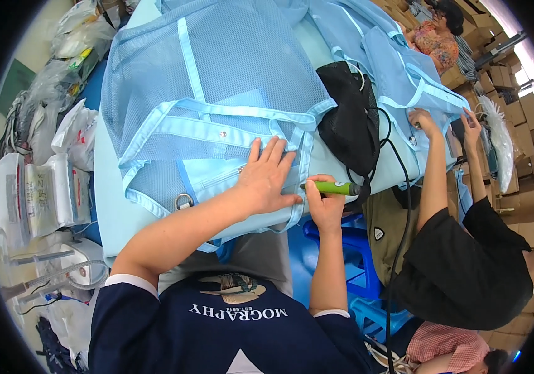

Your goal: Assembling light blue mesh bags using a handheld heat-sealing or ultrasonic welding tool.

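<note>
A large light-blue mesh bag [217, 62] with pale blue trim lies over the table. My left hand [265, 177] rests on its trimmed edge, fingers spread. A silvery snap [222, 134] shows on the trim band above that hand, and a metal ring [184, 201] hangs at the bag's near edge. Just to the right, my right hand [326, 209] grips a green pen-shaped tool [332, 187] with a dark end. Its tip points left, close to a strap of the bag. Whether the tip touches the fabric I cannot tell.
A black pouch [345, 118] and a dark cord [407, 206] lie right of my hands. Beyond, a co-worker's hands [428, 123] handle another blue mesh piece [398, 68]. Plastic-wrapped packages [42, 193] stand left of the table [114, 230]; a blue stool [357, 252] stands below it.
</note>
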{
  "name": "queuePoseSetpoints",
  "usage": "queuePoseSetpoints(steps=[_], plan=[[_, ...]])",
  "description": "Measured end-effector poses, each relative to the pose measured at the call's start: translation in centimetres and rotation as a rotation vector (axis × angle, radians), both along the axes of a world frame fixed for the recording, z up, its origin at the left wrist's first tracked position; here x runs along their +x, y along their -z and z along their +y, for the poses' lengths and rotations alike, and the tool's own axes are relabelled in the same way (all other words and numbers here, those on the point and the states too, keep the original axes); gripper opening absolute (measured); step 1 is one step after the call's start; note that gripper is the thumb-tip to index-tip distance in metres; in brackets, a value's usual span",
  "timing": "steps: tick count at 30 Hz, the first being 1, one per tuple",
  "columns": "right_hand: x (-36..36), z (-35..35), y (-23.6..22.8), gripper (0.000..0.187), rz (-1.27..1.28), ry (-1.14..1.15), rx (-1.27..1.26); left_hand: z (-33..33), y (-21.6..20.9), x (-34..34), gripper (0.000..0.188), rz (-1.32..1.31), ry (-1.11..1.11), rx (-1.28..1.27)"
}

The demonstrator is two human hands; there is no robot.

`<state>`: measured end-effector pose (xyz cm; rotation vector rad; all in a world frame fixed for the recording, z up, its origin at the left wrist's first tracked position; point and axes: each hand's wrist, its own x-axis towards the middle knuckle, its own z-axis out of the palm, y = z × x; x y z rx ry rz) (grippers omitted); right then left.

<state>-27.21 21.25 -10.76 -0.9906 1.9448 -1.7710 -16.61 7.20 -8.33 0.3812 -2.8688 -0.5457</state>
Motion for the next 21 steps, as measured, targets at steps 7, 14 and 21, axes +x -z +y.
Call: queuePoseSetpoints(steps=[7,14,21], plan=[[0.1,-0.2,-0.1,0.01,0.065,-0.002,-0.03,-0.1,0.4,-0.1,0.089,0.035,-0.011,0.007],[0.0,-0.1,0.7,0.009,0.043,-0.042,-0.077,-0.2,0.1,0.0,0.089,0.05,-0.007,0.02],[0.1,-0.1,0.3,0.009,0.074,-0.022,-0.054,0.0,0.4,0.1,0.089,0.038,-0.011,0.02]])
